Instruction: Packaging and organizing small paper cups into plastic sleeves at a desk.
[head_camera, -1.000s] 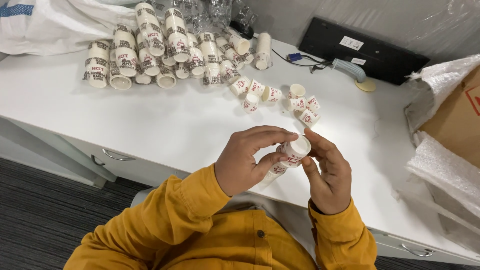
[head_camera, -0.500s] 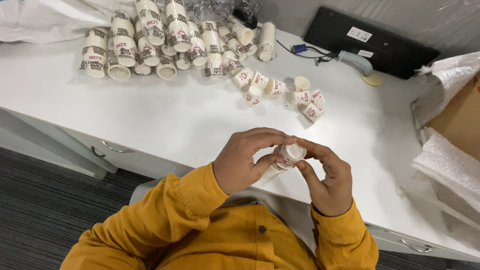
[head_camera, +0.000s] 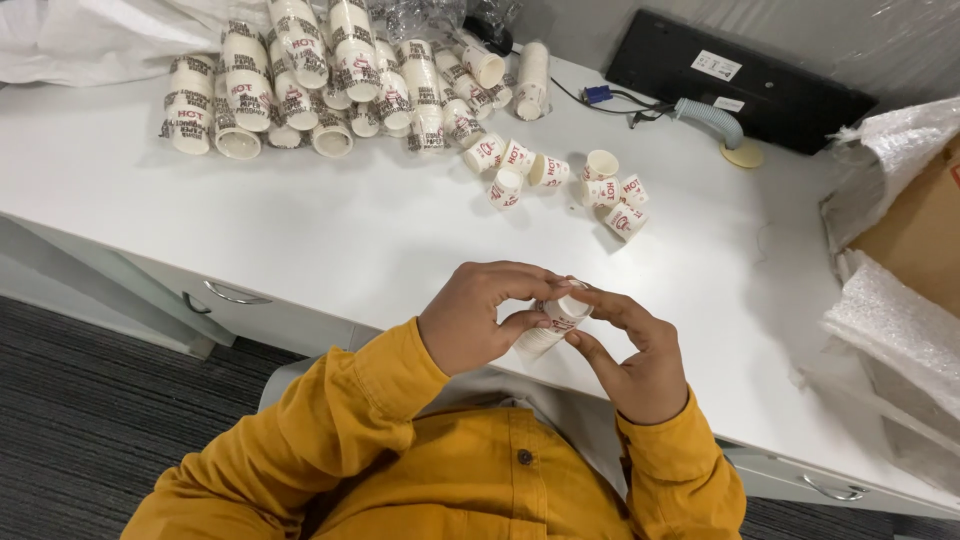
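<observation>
— White paper, with some red print: that is the cup stack (head_camera: 548, 325) between the two hands, yes?

— Yes. It is a short stack of small cups, held just over the near edge of the table (head_camera: 330, 240), in front of the chest. The open rim at the top looks to the right and a little up; the bottom end goes down to the left, behind the left hand (head_camera: 478, 318). So the long axis is tilted, from lower left to upper right.

— How are the fingers?

— Left thumb and fingers are bent around the body of the stack and press on it. The right hand (head_camera: 640, 358) has its fingertips at the top rim, pinching the upper cup from the right side. Both hands touch the stack; the right one is nearer to the open end.

— And further away?

— Loose cups (head_camera: 560, 178) lie on their sides in the middle of the table, well apart from the hands. Behind them, long stacks (head_camera: 300, 90) lie in a heap at the far left. A black keyboard (head_camera: 740, 85) stands at the far right.
</observation>
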